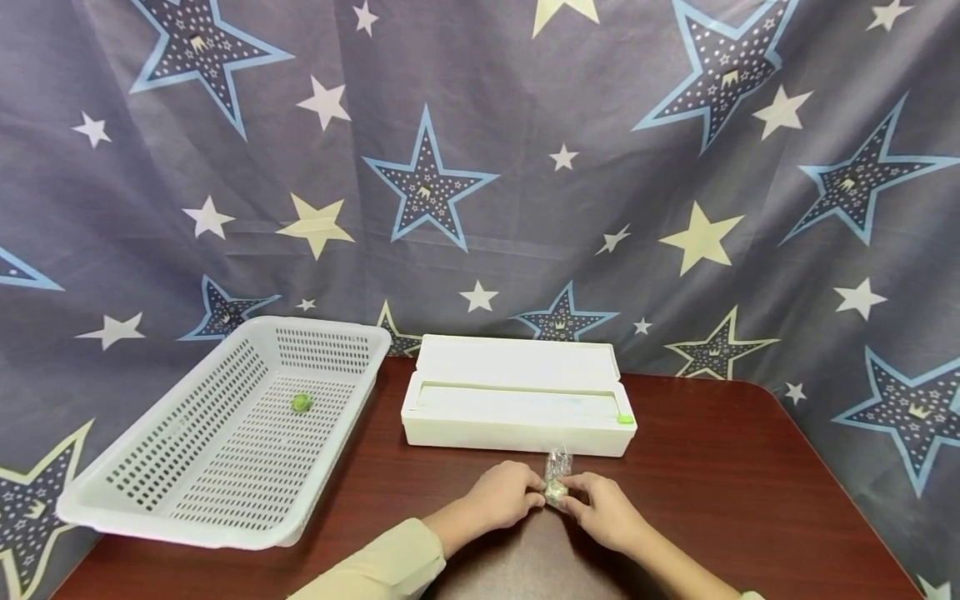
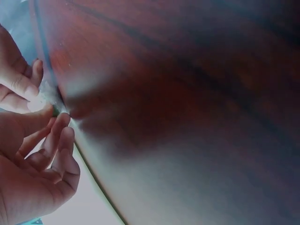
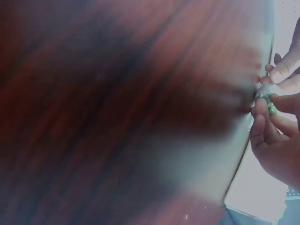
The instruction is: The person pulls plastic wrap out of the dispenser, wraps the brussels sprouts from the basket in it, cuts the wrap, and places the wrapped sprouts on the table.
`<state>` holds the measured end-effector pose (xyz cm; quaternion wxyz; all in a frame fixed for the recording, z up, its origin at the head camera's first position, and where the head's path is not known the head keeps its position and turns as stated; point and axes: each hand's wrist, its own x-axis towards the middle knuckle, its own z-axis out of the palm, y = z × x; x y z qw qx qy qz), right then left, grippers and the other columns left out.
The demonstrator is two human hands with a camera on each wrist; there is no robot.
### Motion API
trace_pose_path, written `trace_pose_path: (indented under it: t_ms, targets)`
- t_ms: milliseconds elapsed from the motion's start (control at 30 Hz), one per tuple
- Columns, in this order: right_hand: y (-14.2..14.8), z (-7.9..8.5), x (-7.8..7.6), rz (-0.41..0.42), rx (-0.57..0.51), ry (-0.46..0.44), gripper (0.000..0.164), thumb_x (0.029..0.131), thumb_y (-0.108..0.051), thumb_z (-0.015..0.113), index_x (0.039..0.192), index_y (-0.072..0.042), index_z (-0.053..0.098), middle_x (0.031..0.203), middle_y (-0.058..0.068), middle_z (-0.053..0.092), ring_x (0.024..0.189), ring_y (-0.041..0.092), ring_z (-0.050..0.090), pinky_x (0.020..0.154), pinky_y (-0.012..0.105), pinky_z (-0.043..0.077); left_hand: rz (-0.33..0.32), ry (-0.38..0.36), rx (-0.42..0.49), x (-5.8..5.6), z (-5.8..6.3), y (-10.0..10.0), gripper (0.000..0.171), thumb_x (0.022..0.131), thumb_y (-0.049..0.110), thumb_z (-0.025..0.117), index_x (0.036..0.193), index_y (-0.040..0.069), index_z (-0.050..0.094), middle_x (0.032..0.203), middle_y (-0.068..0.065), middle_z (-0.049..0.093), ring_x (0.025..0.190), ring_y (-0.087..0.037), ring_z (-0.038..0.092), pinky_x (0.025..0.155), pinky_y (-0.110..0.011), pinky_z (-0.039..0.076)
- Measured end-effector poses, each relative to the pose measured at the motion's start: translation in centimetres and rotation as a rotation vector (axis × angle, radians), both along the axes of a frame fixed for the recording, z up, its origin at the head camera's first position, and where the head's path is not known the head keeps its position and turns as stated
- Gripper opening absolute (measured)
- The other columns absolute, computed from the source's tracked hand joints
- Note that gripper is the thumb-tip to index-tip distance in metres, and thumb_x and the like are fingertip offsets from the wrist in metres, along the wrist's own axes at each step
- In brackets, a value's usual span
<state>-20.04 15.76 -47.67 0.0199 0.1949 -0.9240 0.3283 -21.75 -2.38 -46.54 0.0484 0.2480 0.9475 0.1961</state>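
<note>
A small green round thing in crinkled clear film (image 1: 556,492) is between my two hands, low over the table in front of the white box. My left hand (image 1: 504,493) pinches its left side with thumb and fingers. From the other side, my right hand (image 1: 609,510) pinches it too. A loose tail of clear film (image 1: 558,462) sticks up from it toward the box. In the right wrist view, a bit of green (image 3: 272,108) shows between the fingertips, which hide most of the bundle.
A white film dispenser box (image 1: 517,435) with a raised lid and a green slider (image 1: 625,419) stands behind my hands. To the left is a white perforated basket (image 1: 180,538), with one small green ball (image 1: 301,403) in it. A star-patterned curtain (image 1: 480,250) hangs behind the table.
</note>
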Motion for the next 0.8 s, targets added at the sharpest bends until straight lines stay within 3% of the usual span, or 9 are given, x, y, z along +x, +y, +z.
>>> trace_pose_path:
  t_ms: [67,167,333,433,567,667,800]
  targets:
    - [0.0,0.2,-0.1,-0.001,-0.001,-0.023,0.027,0.084,-0.015,0.068,0.104,0.002,0.067,0.101,0.010,0.068,0.098,0.025,0.063,0.082,0.040,0.050,0.006,0.011,0.003,-0.1,-0.1,0.0,0.022,0.083,0.026,0.068,0.103,0.018,0.073,0.102,0.008,0.071,0.100,-0.009,0.063,0.085,-0.025,0.049]
    - [-0.1,0.3,-0.3,0.005,0.004,-0.069,0.028,0.085,-0.016,0.066,0.105,0.002,0.067,0.101,0.009,0.067,0.095,0.022,0.061,0.080,0.036,0.049,-0.005,0.029,0.005,-0.3,-0.1,0.0,0.018,0.083,0.027,0.069,0.098,0.019,0.075,0.099,0.010,0.072,0.096,-0.008,0.064,0.083,-0.024,0.049]
    - [-0.1,0.6,-0.6,0.071,-0.077,-0.227,0.025,0.089,-0.014,0.058,0.103,0.005,0.065,0.077,0.005,0.062,0.061,0.008,0.053,0.054,0.023,0.043,-0.040,0.034,0.006,-0.3,-0.1,-0.4,0.014,0.083,0.030,0.068,0.090,0.021,0.076,0.093,0.012,0.072,0.090,-0.005,0.064,0.079,-0.021,0.049]
    - [0.0,0.4,-0.7,0.100,-0.146,-0.287,0.025,0.090,-0.014,0.055,0.101,0.007,0.064,0.063,0.004,0.056,0.050,0.006,0.047,0.045,0.021,0.039,-0.056,0.040,-0.005,-0.3,-0.2,-0.6,0.014,0.084,0.030,0.067,0.088,0.021,0.076,0.091,0.013,0.072,0.088,-0.004,0.064,0.078,-0.020,0.049]
    - [0.0,0.0,-0.7,0.059,-0.237,-0.294,0.031,0.090,-0.015,0.060,0.110,0.007,0.059,0.067,0.005,0.059,0.050,0.009,0.051,0.046,0.023,0.043,-0.063,0.045,-0.025,-0.5,-0.3,-0.6,0.012,0.085,0.029,0.066,0.085,0.021,0.075,0.086,0.014,0.070,0.082,-0.001,0.062,0.075,-0.020,0.048]
    - [0.1,-0.4,-0.7,-0.007,-0.275,-0.268,0.028,0.087,-0.017,0.064,0.107,0.002,0.060,0.069,0.006,0.061,0.050,0.010,0.053,0.046,0.024,0.045,-0.062,0.039,-0.033,-0.5,-0.2,-0.5,0.013,0.086,0.029,0.065,0.082,0.021,0.074,0.081,0.015,0.068,0.074,0.001,0.057,0.070,-0.019,0.047]
    - [0.0,-0.6,-0.6,-0.023,-0.236,-0.193,0.023,0.087,-0.021,0.065,0.099,-0.002,0.066,0.064,0.003,0.062,0.050,0.008,0.054,0.046,0.022,0.044,-0.047,0.031,-0.039,-0.6,-0.2,-0.4,0.014,0.087,0.030,0.063,0.081,0.022,0.073,0.080,0.015,0.067,0.072,0.001,0.056,0.068,-0.021,0.047]
